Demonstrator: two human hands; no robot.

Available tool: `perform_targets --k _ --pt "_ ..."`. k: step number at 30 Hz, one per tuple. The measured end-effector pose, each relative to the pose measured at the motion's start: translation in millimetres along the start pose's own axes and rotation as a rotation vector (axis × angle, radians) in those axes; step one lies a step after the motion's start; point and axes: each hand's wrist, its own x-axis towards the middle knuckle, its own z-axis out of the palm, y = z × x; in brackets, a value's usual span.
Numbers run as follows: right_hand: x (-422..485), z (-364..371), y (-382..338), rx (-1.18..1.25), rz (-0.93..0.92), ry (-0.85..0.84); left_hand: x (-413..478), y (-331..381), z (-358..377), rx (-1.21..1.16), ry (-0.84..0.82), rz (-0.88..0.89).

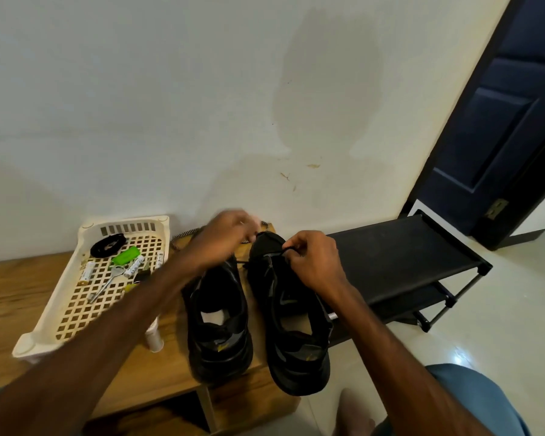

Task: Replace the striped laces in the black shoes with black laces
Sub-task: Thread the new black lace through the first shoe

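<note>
Two black shoes stand side by side on a wooden bench, toes toward the wall: the left shoe and the right shoe. My right hand pinches a black lace at the front eyelets of the right shoe. My left hand is blurred above the toe of the right shoe, fingers curled; what it holds is unclear. A striped lace lies on the bench behind the shoes, by the wall. A coiled black lace sits in the cream basket.
A cream perforated basket at the left holds batteries, a green item and small metal parts. A black shoe rack stands to the right of the wooden bench. A dark door is at far right.
</note>
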Motion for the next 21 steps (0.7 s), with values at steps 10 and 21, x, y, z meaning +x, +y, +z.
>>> perform_targets --k 10,21 --pt "-7.5 -10.1 9.2 -0.092 0.037 -0.099 -7.4 2.6 18.4 0.695 0.160 0.211" --pt "-12.9 -4.9 11.0 -0.167 0.201 -0.237 -8.1 9.3 -0.9 0.024 0.098 0.120"
